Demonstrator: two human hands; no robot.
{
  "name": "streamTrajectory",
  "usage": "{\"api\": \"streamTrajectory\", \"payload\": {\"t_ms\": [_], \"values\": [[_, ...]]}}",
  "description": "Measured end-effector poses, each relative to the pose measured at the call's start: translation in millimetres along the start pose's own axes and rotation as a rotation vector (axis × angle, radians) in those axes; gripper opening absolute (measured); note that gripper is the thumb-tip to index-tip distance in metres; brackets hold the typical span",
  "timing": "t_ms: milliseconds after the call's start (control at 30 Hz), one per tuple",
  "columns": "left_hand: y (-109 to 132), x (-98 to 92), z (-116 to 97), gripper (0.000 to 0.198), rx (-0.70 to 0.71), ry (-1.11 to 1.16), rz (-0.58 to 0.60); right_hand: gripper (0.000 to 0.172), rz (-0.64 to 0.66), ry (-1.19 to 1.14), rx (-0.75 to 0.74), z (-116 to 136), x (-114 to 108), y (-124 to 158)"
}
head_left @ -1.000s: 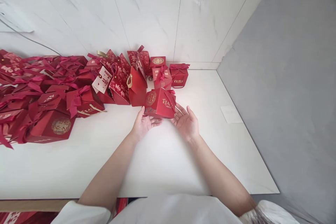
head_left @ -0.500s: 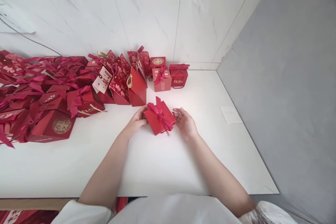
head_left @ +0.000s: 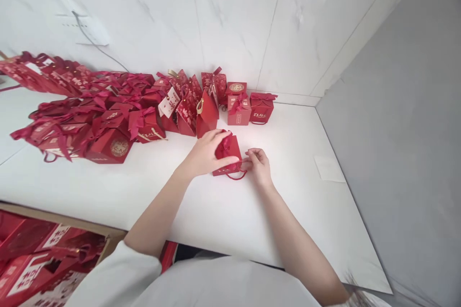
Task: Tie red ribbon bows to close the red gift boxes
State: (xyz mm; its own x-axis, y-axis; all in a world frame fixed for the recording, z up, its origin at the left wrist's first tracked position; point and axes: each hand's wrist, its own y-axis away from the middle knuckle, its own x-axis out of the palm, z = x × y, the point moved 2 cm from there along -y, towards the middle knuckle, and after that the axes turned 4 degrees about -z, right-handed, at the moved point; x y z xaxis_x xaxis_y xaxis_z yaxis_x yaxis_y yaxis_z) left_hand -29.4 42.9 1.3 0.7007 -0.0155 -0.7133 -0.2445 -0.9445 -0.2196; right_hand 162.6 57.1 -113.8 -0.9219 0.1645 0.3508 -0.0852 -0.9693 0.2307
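A small red gift box (head_left: 234,144) with a dark red ribbon bow on top stands on the white table. My left hand (head_left: 203,156) is wrapped over it from the left, thumb across the front and fingers behind the bow. From the box's lower front hangs a thin red cord handle (head_left: 236,178). At the box's right side my right hand (head_left: 260,165) has its fingers curled together at the right end of this cord, though the fingertips' grip is partly hidden.
Red gift boxes with ribbons (head_left: 108,120) crowd the left of the table (head_left: 201,211). More boxes (head_left: 238,109) stand along the marble wall. A carton (head_left: 113,237) of red packages is at lower left. A white paper square (head_left: 329,169) lies at right.
The box has turned upright, with its front and cord now showing. My left hand has moved over its top, and my right hand has closed near the cord. The view has swung left.
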Motion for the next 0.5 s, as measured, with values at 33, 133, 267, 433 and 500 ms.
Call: {"api": "streamTrajectory", "payload": {"t_ms": [33, 133, 267, 433, 500], "values": [[-1.7, 4.0, -4.2, 0.090, -0.025, -0.051, 0.049, 0.032, -0.001, -0.011, -0.004, -1.9, -1.6, -0.7], [-1.5, 8.8, -11.5, 0.111, -0.135, -0.152, 0.119, 0.030, 0.012, -0.054, -0.013, -5.8, -7.2, 0.5], [29.5, -23.6, -33.2, 0.111, -0.252, -0.250, 0.068, 0.028, 0.145, -0.089, 0.040, -1.3, -20.6, 6.9], [127.0, -117.4, -79.7, 0.090, -0.337, -0.374, -0.163, 0.028, 0.299, -0.128, 0.223, 8.5, -50.6, 5.0], [177.8, -160.8, -85.1, 0.096, -0.524, -0.402, -0.393, 0.026, 0.284, -0.163, 0.262, 8.5, -59.9, 1.6]]}}
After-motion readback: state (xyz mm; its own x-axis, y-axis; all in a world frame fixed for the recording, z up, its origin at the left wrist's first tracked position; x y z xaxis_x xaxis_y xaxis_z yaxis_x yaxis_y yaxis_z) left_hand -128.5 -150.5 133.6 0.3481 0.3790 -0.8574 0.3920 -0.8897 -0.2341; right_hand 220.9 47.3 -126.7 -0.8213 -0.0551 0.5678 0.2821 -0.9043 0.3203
